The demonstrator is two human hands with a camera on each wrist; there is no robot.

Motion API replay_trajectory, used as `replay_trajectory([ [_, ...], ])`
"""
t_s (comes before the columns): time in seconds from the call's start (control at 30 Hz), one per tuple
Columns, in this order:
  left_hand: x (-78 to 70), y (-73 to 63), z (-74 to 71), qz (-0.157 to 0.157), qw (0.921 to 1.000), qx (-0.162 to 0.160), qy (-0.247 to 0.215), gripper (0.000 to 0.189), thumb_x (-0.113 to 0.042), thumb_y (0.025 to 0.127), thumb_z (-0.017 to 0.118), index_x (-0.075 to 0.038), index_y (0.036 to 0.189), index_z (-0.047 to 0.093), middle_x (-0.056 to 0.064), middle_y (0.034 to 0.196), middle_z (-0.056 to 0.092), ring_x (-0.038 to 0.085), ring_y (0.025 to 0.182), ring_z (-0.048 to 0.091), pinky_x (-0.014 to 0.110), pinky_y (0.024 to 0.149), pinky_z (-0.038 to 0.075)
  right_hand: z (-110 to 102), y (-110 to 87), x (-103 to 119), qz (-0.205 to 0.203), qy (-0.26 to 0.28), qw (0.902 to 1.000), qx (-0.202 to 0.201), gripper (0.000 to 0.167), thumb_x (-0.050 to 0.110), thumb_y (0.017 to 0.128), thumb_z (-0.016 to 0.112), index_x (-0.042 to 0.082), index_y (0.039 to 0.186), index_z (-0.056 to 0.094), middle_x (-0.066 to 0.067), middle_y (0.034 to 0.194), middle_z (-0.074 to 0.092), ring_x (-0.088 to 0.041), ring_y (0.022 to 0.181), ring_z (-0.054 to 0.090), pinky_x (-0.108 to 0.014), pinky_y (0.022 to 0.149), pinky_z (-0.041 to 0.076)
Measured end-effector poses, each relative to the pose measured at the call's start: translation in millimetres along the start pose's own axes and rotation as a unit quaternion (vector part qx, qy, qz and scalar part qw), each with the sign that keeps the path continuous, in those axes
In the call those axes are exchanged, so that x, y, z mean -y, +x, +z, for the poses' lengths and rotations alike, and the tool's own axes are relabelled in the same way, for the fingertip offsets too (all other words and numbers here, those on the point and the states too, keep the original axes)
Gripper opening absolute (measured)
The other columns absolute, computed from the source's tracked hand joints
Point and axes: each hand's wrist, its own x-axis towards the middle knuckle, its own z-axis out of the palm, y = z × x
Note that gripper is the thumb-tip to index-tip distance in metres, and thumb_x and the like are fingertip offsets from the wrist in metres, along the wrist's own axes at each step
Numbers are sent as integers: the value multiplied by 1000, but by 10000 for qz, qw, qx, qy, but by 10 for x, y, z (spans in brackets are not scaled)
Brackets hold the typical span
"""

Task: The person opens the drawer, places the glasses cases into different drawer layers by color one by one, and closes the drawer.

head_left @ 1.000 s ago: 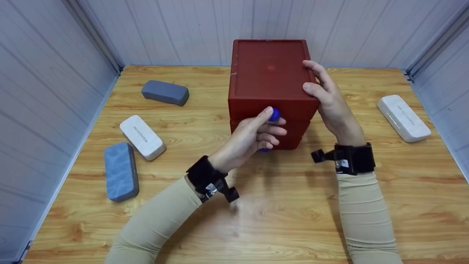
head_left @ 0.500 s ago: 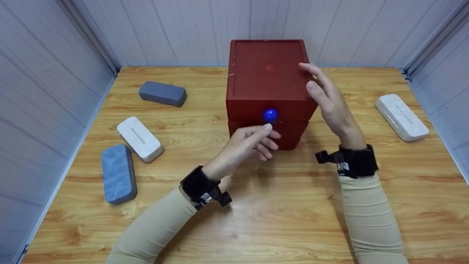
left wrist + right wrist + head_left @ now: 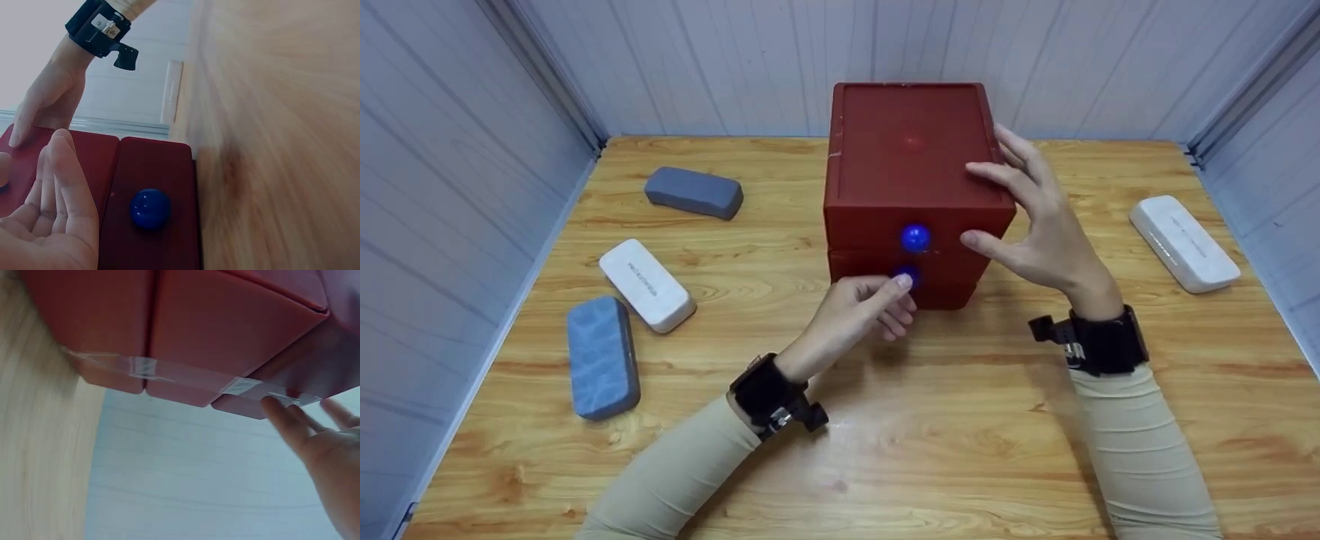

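Left hand [image 3: 851, 309] loosely parted by blue knob [image 3: 912, 272], 6 o'clock on red drawers [image 3: 907, 169]; right hand [image 3: 1046, 229] spread at 3; both empty

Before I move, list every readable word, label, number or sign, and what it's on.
No text is readable.
White case at left: printed line, too small to read.
White case at right: faint lettering, too small to read.
Right wristband: label, too blurred to read.
Left wristband: pale patch, too blurred to tell.
Red drawer box: none seen.
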Motion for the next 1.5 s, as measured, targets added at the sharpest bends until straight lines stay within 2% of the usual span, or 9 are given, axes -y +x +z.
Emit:
replay_trajectory([
  [0.1, 27, 10, 14, -104, 9999, -67, -23, 46, -44, 107, 64, -1, 99, 77, 12, 87, 76, 41, 80, 74, 45, 75, 65, -3, -23, -23, -90, -115, 9999, -6, 70, 8, 78, 92, 8, 142, 66, -11, 171, 31, -31, 156, 34, -35, 120, 37],
  [0.27, 54, 23, 35, -257, 9996, -43, -121, 54, -47, 106, 63, 6, 109, 75, 12, 87, 76, 21, 71, 73, 40, 72, 65, 2, -34, -36, -47, 101, 9999, 83, 72, -2, 77, 92, 6, 143, 64, -10, 172, 29, -30, 155, 35, -22, 108, 50],
  [0.4, 89, 42, 41, -394, 9988, -32, -289, 55, -47, 107, 62, 5, 118, 74, 11, 87, 75, 18, 71, 72, 35, 69, 64, 27, -33, -37, -6, 310, 9995, 110, 73, -10, 77, 89, 4, 144, 62, -12, 172, 27, -30, 151, 40, -19, 97, 56],
  [0.63, 122, 88, 67, -760, 9928, 133, -916, 55, -47, 109, 57, 1, 134, 71, 5, 84, 73, 14, 69, 70, 26, 66, 61, 26, -49, -11, 17, 501, 9987, 121, 72, -15, 78, 86, -1, 143, 60, -17, 172, 25, -32, 149, 42, -20, 97, 56],
  [0.8, 90, 126, 93, -1013, 9816, 149, -1615, 57, -48, 109, 57, 1, 136, 70, 1, 79, 73, 10, 64, 69, 22, 63, 58, 12, -26, -18, 20, 483, 9987, 134, 72, -15, 78, 86, 0, 144, 60, -16, 172, 24, -31, 150, 41, -20, 96, 57],
  [1.0, 51, 135, 120, -1247, 9570, 102, -2616, 53, -46, 109, 58, 0, 132, 71, -1, 74, 72, 7, 59, 66, 18, 58, 54, 3, -27, -13, 75, 492, 9987, 126, 71, -13, 79, 86, 0, 144, 59, -15, 172, 24, -32, 149, 41, -21, 96, 57],
  [1.1, 47, 132, 114, -1295, 9493, 130, -2863, 53, -44, 110, 56, 1, 133, 70, -2, 73, 72, 6, 59, 65, 17, 58, 52, 12, -24, -9, 63, 525, 9985, 116, 71, -14, 79, 86, -1, 143, 59, -16, 172, 24, -32, 149, 42, -21, 96, 57],
  [1.2, 58, 141, 117, -1299, 9478, 136, -2908, 53, -44, 111, 56, 1, 134, 70, -3, 73, 71, 6, 60, 64, 17, 59, 52, 8, -25, 0, 70, 533, 9985, 90, 71, -15, 79, 85, -1, 143, 59, -16, 172, 24, -31, 148, 42, -20, 96, 57],
  [1.5, 74, 139, 130, -1308, 9503, -46, -2826, 48, -40, 109, 61, 2, 128, 72, -4, 70, 69, 7, 60, 64, 16, 59, 51, 21, -28, -2, 129, 539, 9984, 83, 72, -13, 79, 87, 2, 144, 60, -12, 173, 24, -29, 148, 44, -21, 96, 57],
])
